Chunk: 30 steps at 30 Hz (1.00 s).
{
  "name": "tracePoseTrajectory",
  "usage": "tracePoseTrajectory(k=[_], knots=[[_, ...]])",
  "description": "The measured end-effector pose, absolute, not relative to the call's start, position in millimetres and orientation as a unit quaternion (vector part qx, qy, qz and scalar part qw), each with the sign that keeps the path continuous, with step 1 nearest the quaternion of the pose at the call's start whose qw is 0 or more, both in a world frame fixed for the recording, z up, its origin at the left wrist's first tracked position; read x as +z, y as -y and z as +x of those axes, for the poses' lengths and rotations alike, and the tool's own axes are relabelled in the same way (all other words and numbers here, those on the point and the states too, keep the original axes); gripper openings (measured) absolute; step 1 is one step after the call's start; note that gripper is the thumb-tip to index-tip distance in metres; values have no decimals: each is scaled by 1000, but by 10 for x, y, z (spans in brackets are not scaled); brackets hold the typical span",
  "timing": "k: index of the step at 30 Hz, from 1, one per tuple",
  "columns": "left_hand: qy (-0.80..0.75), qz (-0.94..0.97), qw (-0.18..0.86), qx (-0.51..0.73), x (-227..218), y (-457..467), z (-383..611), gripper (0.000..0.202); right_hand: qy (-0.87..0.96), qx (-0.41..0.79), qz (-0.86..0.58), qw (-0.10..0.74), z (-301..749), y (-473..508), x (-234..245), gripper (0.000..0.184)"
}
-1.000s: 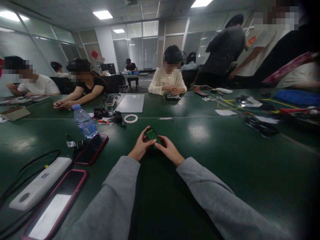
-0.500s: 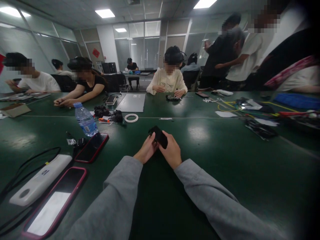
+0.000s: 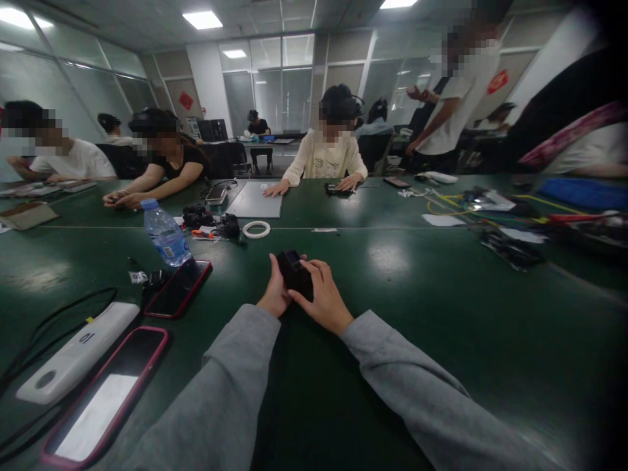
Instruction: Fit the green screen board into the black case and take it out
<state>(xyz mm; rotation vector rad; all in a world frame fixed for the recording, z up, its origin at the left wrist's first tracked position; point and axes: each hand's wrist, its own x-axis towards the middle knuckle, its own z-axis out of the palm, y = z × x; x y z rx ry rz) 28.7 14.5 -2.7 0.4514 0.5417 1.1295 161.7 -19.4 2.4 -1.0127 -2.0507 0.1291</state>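
Just above the table in front of me, both hands hold a small black boxy device (image 3: 296,277). A little grey window, like a small screen, shows at its upper end. My left hand (image 3: 275,292) cups it from the left, the thumb up along its side and most fingers hidden behind it. My right hand (image 3: 327,298) grips it from the right, with fingers bent over the top and the thumb along the near edge. What kind of device it is, I cannot make out.
On the green table (image 3: 441,327) to my left lie two phones (image 3: 179,288), a white handheld device (image 3: 81,350) with a cable, and a water bottle (image 3: 165,233). Farther off are a tape roll (image 3: 256,224), a silver laptop (image 3: 255,200) and cables (image 3: 456,206). Several people sit around.
The black device has turned in my hands, so its small window now shows. My right fingers have shifted over its top. Across the table, a person's hand has moved onto the laptop.
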Motion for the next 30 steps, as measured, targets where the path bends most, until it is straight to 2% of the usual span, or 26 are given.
tracePoseTrajectory(k=[4, 9, 12, 16, 19, 22, 26, 30], knots=[[-260, 236, 768, 536, -5, -138, 292, 78, 782, 148, -405, 450, 1644, 152, -15, 59], [-240, 267, 763, 537, 1, -138, 290, 74, 674, 397, -392, 484, 1676, -11, -120, 47], [-238, 283, 768, 522, 23, -128, 291, 73, 606, 514, -367, 484, 1698, -86, -122, 50], [-238, 301, 775, 501, 53, -113, 288, 73, 537, 606, -356, 467, 1742, -97, -56, 57], [-236, 302, 782, 492, 39, -132, 303, 73, 506, 637, -355, 460, 1774, -88, -14, 57], [-255, 297, 769, 506, -11, -181, 325, 72, 485, 635, -349, 490, 1797, -96, -11, 54], [-322, 350, 678, 560, -75, -231, 301, 52, 447, 617, -374, 529, 1825, -133, -38, 56], [-350, 444, 618, 547, -96, -227, 227, 65, 415, 613, -385, 551, 1836, -151, -33, 59]])
